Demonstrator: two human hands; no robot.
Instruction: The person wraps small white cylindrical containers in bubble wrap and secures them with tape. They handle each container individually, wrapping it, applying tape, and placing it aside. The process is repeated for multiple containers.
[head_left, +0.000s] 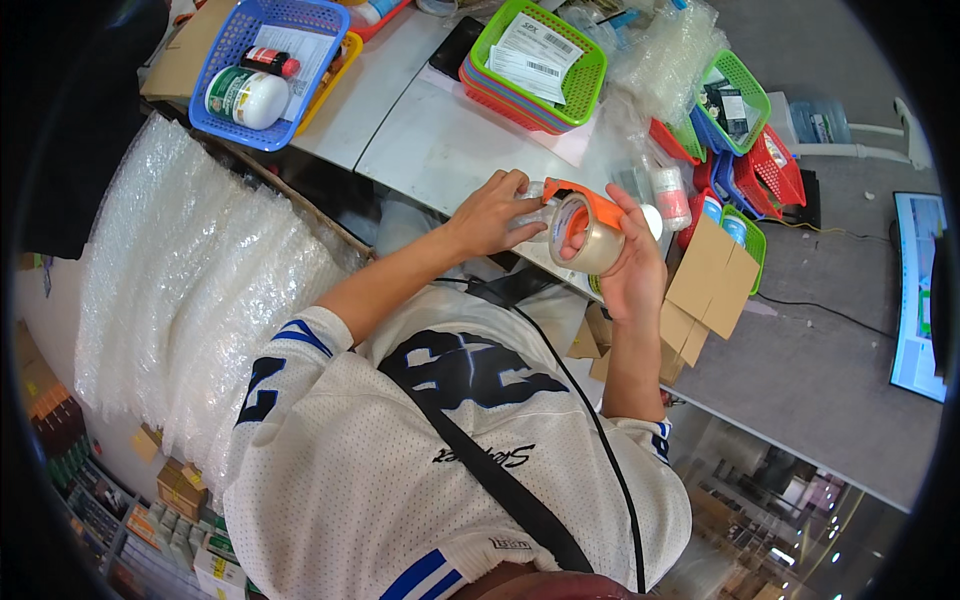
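Observation:
My right hand (630, 262) holds an orange tape dispenser (592, 201) with a wide roll of clear packing tape (598, 244); some fingers reach into the roll's core. Close to the dispenser's left end is my left hand (504, 214), its thumb and fingers bent around or beside a clear plastic-wrapped item (531, 204). Whether these fingers grip it or a tape end cannot be told. Just right of my right hand a round white lid (651, 223) shows, partly hidden. Beyond it lies a wrapped white bottle with a pink label (671, 199).
Blue basket (201, 94) with a jar and bottle stands far left; stacked baskets (592, 105) hold papers. Bubble wrap (202, 300) hangs left, with more (667, 64) at back. Several baskets, a cardboard box (709, 277) and a monitor (919, 292) are right. A strap and cable cross my chest.

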